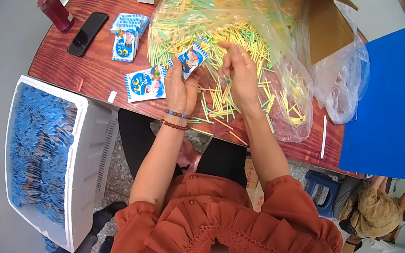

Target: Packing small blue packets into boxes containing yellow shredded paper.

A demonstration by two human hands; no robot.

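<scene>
Nearest, along the lower edge of the dark red wooden tabletop (95, 69), thin yellow and green sticks (218, 101) lie loose, perhaps for easy picking. At the frame's centre, the left hand (182, 85) pinches a small blue-and-white plastic packet (193, 58), seemingly tilted to face the right hand (240, 68). The packet lies just left of the right fingers, which are curled narrow; I cannot tell whether they hold anything. Beyond, at upper middle, a large clear plastic bag (298, 77) contains a heap of sticks, apparently kept within reach.
</scene>
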